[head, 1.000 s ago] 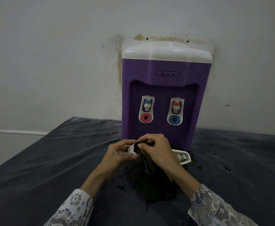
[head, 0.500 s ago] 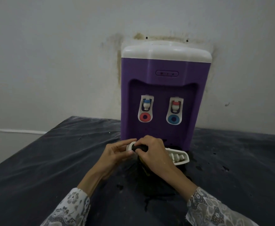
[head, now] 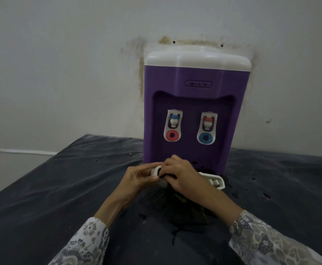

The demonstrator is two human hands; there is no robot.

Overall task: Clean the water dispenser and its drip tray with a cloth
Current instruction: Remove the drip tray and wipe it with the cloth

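Observation:
A purple water dispenser point(head: 194, 88) with a white top stands against the wall, two taps on its front. Its white drip tray point(head: 216, 181) lies on the table just in front of the base. My left hand point(head: 139, 178) holds the tray's left end. My right hand point(head: 183, 176) grips a dark cloth point(head: 187, 209) and presses it onto the tray's left part. The cloth hangs down below my right hand and blends with the dark table. Most of the tray is hidden under my hands.
A dark sheet covers the table point(head: 61, 188), with small dark spots point(head: 265, 196) to the right of the tray. The stained white wall point(head: 61, 64) rises right behind the dispenser. The table's left edge falls away at the far left.
The tray has come down from a raised tilt to lie near the dispenser base. My right hand with the cloth has slid left over the tray's end.

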